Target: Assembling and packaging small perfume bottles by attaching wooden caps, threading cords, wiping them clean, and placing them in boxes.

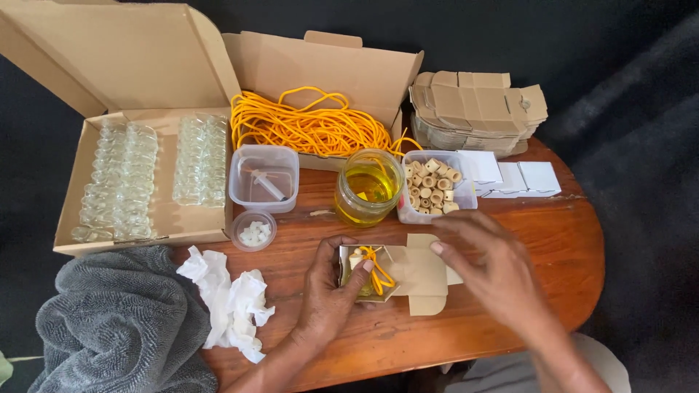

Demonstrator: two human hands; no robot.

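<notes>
Head view. The left hand (329,291) rests on the wooden counter (553,247) directly in front of the glass jar of yellow liquid (368,187), the landmark for this report. Its grip is pressed onto a small bottle (357,263) with a cork top and orange cord (377,271), thumb on top, pinning it inside a small open cardboard box (408,280); this appears to keep the bottle seated while the box is worked on. The right hand (495,273), in front and to the right of the jar, hovers over the box flap with fingers spread and holds nothing.

Just right of the jar stands a tub of cork rings (434,186); just left, a clear tub with a dropper (263,178). In front-left of the jar is a small round tub of white pieces (255,231). Behind the jar, an open carton holds the orange cord supply (309,124). Far left of it, a carton holds rows of empty glass bottles (149,178). Flat box blanks (477,109) are stacked behind-right. Crumpled tissue (229,302) and a grey towel (116,327) lie front-left, seemingly for spills.
</notes>
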